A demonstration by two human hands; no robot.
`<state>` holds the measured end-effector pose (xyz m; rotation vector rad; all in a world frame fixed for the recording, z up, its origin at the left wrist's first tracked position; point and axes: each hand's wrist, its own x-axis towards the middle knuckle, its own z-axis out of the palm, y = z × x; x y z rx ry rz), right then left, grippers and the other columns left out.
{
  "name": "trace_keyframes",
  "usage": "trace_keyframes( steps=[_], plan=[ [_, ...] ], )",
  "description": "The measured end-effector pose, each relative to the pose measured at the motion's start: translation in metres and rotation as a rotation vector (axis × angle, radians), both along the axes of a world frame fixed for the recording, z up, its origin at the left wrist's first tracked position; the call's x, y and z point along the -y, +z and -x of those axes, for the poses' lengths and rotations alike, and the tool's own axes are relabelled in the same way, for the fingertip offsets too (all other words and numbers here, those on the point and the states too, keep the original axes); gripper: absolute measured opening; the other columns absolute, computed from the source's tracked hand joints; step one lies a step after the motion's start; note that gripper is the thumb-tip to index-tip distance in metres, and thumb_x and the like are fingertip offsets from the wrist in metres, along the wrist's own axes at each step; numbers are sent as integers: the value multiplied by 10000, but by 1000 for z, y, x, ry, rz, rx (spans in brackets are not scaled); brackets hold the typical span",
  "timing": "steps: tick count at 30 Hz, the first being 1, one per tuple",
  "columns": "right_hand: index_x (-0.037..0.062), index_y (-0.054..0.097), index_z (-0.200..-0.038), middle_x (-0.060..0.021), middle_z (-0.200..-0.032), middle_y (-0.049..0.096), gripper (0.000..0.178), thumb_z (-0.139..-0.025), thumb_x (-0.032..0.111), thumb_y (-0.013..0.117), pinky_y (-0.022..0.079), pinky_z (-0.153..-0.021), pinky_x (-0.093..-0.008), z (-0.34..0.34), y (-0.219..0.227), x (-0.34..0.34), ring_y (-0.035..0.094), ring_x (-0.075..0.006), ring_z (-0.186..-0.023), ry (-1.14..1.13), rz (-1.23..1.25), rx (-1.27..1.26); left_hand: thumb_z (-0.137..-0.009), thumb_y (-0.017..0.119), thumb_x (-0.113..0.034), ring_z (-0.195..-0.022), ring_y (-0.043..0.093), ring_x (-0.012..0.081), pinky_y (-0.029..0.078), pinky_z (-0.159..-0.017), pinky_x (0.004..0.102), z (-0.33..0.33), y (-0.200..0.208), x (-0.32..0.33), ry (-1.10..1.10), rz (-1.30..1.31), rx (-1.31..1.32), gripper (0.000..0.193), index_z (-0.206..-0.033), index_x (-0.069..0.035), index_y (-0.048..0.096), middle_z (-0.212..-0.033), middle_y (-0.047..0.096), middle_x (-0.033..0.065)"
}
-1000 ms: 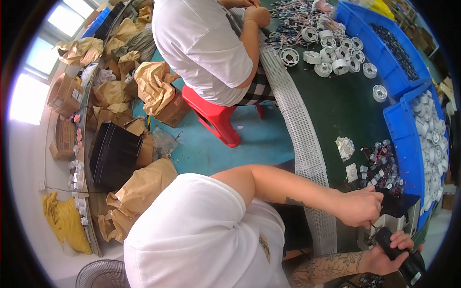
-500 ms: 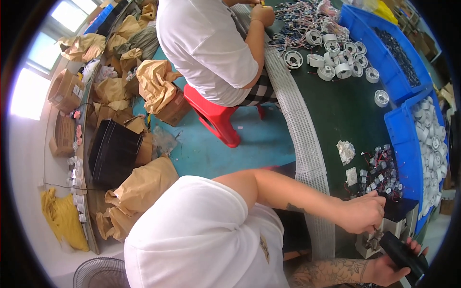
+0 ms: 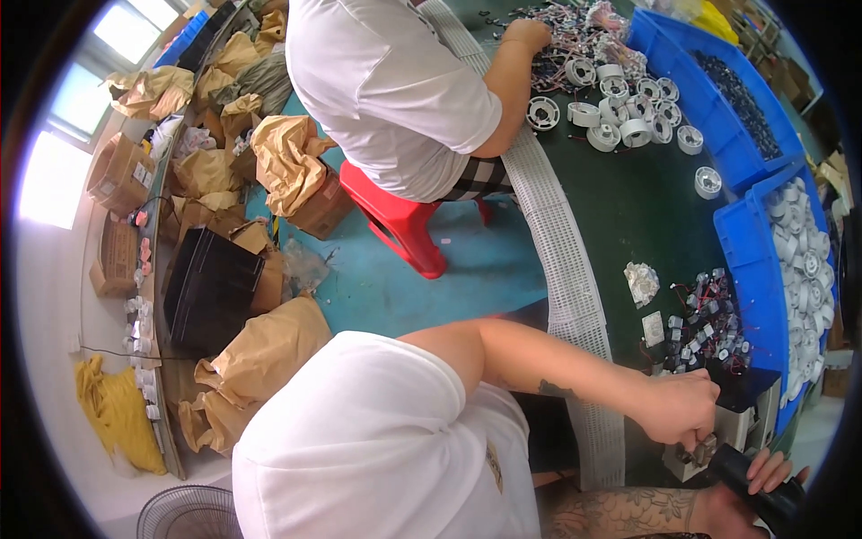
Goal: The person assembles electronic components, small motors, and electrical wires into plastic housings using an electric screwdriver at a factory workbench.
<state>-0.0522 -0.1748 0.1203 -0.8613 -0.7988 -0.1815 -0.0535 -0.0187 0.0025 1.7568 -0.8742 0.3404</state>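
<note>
My left hand reaches to the right side of the bench, its fingers pinched down at a small metal fixture on a light-coloured bench device. Whatever sits between these fingertips is hidden. Lower right, my tattooed right arm leads to my right hand, wrapped round a black cylindrical power tool. Its front end points toward the fixture, close to my left fingers. Just beyond my left hand lies a pile of small motors with red and black wires.
Blue bins line the bench's far side, one full of white round parts. White round housings and tangled wires lie farther up. A co-worker in a white shirt sits on a red stool. A perforated white strip edges the bench.
My left hand has shifted slightly lower, closer to the fixture. My right hand's fingers have moved on the black tool. The co-worker's hand has reached into the wire pile.
</note>
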Motion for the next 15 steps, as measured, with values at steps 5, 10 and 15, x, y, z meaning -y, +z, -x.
trace_keyframes(
  steps=[5,10,15],
  plan=[
    [40,541,-1233,-122,-843,522,856,-872,788,334,351,-576,-379,-12,-5,11,438,-229,-619,-42,-16,-69,-687,771,-271,-885,531,240,351,-828,393,-2,1,-5,-4,-34,-16,164,-714,-114,732,-685,641,0],
    [40,544,-1225,-119,-829,511,869,-870,797,306,351,-572,-379,-7,-1,11,442,-225,-617,160,27,-47,-645,783,-256,-887,530,240,354,-850,391,1,2,-1,30,18,6,168,-690,-104,728,-691,636,11],
    [-33,446,-1299,-87,-803,471,824,-874,673,424,353,-610,-335,-4,-7,19,431,-188,-624,56,65,-15,-641,784,-219,-916,524,249,357,-887,400,4,-1,0,72,83,13,168,-715,-85,713,-762,633,24]
  ],
)
